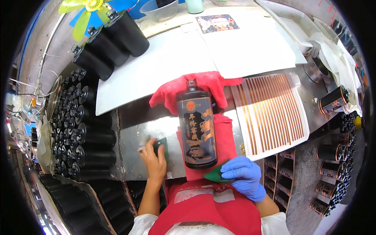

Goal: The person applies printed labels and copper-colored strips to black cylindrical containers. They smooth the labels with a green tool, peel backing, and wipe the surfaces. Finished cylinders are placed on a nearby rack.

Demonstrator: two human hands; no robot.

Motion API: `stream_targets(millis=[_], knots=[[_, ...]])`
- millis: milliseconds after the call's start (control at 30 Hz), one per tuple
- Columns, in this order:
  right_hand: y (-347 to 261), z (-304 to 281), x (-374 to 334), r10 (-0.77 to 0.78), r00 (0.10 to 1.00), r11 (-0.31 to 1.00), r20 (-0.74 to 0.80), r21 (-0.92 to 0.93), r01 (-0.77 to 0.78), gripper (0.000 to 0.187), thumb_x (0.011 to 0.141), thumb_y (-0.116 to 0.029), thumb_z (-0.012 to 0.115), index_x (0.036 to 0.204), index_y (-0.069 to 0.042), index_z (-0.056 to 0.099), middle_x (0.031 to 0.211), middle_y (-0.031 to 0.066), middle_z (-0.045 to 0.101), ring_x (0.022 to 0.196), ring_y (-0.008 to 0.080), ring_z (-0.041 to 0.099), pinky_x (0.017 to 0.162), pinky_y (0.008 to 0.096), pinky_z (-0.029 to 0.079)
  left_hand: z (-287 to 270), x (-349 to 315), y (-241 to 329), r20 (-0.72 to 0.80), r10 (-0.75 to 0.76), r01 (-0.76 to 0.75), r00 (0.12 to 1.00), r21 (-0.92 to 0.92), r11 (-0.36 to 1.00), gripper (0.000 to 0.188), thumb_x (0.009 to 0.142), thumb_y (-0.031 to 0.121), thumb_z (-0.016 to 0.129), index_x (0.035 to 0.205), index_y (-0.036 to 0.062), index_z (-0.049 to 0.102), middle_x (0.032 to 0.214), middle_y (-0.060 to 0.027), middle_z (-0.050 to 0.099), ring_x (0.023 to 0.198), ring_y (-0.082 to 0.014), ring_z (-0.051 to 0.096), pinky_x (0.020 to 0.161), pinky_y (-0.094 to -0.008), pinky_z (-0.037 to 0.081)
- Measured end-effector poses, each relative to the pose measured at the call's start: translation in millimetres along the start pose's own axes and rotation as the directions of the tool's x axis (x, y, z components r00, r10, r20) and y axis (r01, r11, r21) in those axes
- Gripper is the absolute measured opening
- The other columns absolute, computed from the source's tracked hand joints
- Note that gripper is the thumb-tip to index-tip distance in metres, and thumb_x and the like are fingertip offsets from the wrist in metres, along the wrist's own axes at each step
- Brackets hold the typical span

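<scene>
One black bottle [196,127] lies on a red cloth [196,88], centre. The gloved right hand [243,177] pinches a half-hidden green scraper [213,175]; the bare left hand [153,161] rests on a dark pad [161,145], mostly covered.

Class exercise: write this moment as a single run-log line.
left hand: bare, on dark green pad | right hand: blue glove, holds green scraper at base of black bottle | bottle lies on red cloth

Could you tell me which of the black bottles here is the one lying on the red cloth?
It is the labelled bottle in the middle, lying on the red cloth just ahead of the gloved right hand. The plain black ones lie off to the left.
</scene>
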State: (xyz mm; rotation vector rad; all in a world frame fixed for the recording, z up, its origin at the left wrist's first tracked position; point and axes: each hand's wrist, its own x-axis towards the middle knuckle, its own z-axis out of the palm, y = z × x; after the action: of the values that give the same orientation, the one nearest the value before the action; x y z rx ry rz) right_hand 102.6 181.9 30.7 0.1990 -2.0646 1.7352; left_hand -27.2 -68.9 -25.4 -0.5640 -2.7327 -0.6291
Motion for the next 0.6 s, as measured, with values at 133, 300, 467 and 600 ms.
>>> stream_targets(millis=[133,300,467,600], knots=[[8.2,-7.0,61.5,0.549,0.834,0.834,-0.056,0.103,-0.542,0.022,0.075,-0.004,0.070,0.096,-0.002,0.065,0.084,0.0048,0.067,0.077,0.0105,0.061,0.068,0.0253,0.051,-25.7,-5.8,60.2,-0.122,0.334,-0.352,0.934,-0.450,0.820,0.061,0.080,0.012,0.064,0.133,-0.0026,0.039,0.130,-0.0303,0.042,0.122,-0.0381,0.043,0.099,-0.0427,0.035],[50.9,-22.9,161.0,0.379,0.899,0.897,-0.218,0.326,-0.299,0.017,0.078,-0.004,0.068,0.094,0.000,0.063,0.085,0.0049,0.065,0.072,0.0091,0.060,0.062,0.0222,0.050,-1.8,-13.9,72.2,-0.060,0.305,-0.301,0.950,-0.429,0.852,0.062,0.073,-0.005,0.066,0.130,-0.0066,0.042,0.128,-0.0331,0.043,0.118,-0.0391,0.049,0.093,-0.0396,0.042],[45.8,-0.4,76.8,0.148,0.964,0.966,-0.219,0.240,-0.094,0.018,0.069,0.009,0.065,0.082,-0.003,0.066,0.084,0.0079,0.066,0.083,0.0180,0.062,0.073,0.0289,0.050,-7.7,-3.8,81.3,0.014,0.210,-0.191,0.978,-0.355,0.915,0.048,0.067,-0.007,0.062,0.114,-0.0122,0.054,0.114,-0.0297,0.056,0.106,-0.0415,0.055,0.090,-0.0411,0.042],[16.1,-10.2,5.5,0.168,0.986,0.953,0.016,0.253,-0.167,0.023,0.067,0.007,0.068,0.087,-0.005,0.068,0.083,0.0104,0.066,0.080,0.0210,0.064,0.072,0.0296,0.050,-3.4,1.7,75.1,0.057,0.215,-0.176,0.975,-0.390,0.904,0.043,0.066,-0.001,0.065,0.107,-0.0133,0.057,0.110,-0.0268,0.059,0.105,-0.0410,0.056,0.094,-0.0463,0.038]])
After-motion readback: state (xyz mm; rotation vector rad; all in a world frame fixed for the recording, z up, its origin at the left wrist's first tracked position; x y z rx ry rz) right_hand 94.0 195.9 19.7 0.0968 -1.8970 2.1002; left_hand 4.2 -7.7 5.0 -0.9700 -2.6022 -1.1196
